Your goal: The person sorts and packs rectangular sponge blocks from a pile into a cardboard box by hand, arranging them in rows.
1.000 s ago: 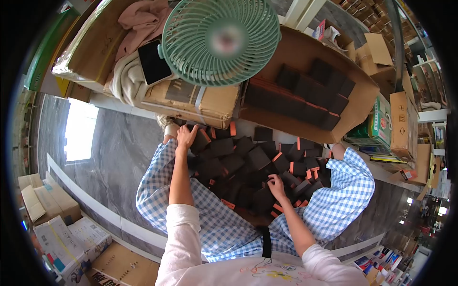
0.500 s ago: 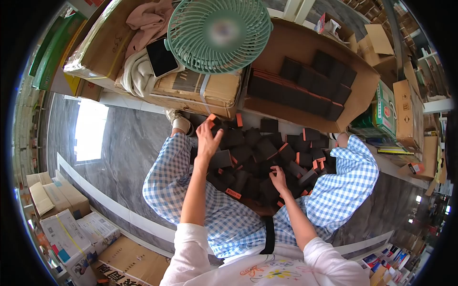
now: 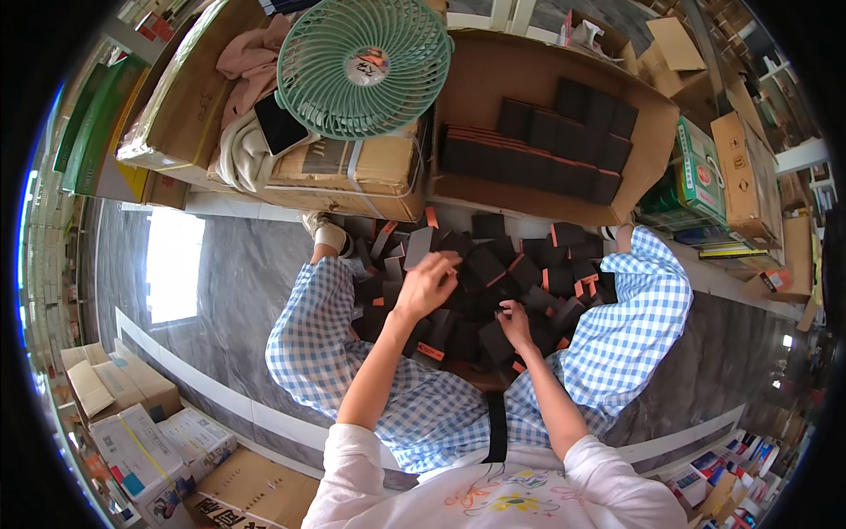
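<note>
A heap of small black boxes point(image 3: 487, 265) with orange edges lies on the floor between the person's legs. My left hand point(image 3: 429, 284) hovers over the heap's middle left, fingers loosely bent and apart, with nothing visible in them. My right hand point(image 3: 514, 324) is low at the heap's right of centre. Its fingers are bent around the edge of a black box point(image 3: 494, 342), partly hidden among the others. Beyond the heap stands a large open carton point(image 3: 546, 66), holding rows of similar black boxes point(image 3: 557, 136).
A green fan point(image 3: 366, 66) stands on a closed carton point(image 3: 352, 181), beside a dark-screened tablet point(image 3: 281, 124) and cloths point(image 3: 244, 150). Checked trouser legs point(image 3: 317, 326) flank the heap. More cartons point(image 3: 132, 379) sit at left, and a green box point(image 3: 692, 181) at right.
My left hand has left the orange-edged box at the heap's far left and moved right and nearer, over the middle. My right hand stays nearly in place. The view has shifted slightly.
</note>
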Demonstrator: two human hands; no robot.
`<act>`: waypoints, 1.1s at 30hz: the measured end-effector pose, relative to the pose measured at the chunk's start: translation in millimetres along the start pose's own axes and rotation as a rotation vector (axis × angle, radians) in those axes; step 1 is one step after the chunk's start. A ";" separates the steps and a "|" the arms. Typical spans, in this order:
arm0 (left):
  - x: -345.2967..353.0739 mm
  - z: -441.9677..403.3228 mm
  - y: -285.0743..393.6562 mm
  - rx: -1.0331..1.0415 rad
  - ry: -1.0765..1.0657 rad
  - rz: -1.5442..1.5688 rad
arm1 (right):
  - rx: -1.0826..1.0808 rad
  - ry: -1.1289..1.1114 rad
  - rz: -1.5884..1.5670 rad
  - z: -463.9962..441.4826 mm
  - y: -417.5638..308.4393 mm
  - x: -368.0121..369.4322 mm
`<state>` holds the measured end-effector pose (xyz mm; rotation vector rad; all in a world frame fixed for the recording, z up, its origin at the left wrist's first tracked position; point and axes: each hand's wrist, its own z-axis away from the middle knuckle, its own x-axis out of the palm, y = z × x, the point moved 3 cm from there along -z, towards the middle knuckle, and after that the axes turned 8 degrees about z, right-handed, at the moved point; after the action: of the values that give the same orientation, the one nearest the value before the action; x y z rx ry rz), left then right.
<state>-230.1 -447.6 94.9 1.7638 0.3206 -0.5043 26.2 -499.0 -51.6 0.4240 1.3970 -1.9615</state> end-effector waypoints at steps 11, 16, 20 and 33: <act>-23.3 80.4 -210.7 -1.056 0.447 0.257 | 0.092 -0.051 0.048 8.4 2.6 -1.4; -7.1 64.1 -152.4 -1.115 0.184 0.388 | 0.005 -0.026 0.031 6.7 4.1 -0.1; 7.4 49.6 -116.6 -0.945 0.015 0.267 | 0.013 -0.067 0.072 6.6 1.3 3.7; 73.5 37.9 -8.1 -0.592 -0.034 0.462 | 0.001 -0.047 -0.024 4.6 -7.6 -1.1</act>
<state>-176.4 -485.8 44.3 1.1933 0.0212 -0.0855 22.3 -501.4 -43.8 0.3607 1.3773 -1.9788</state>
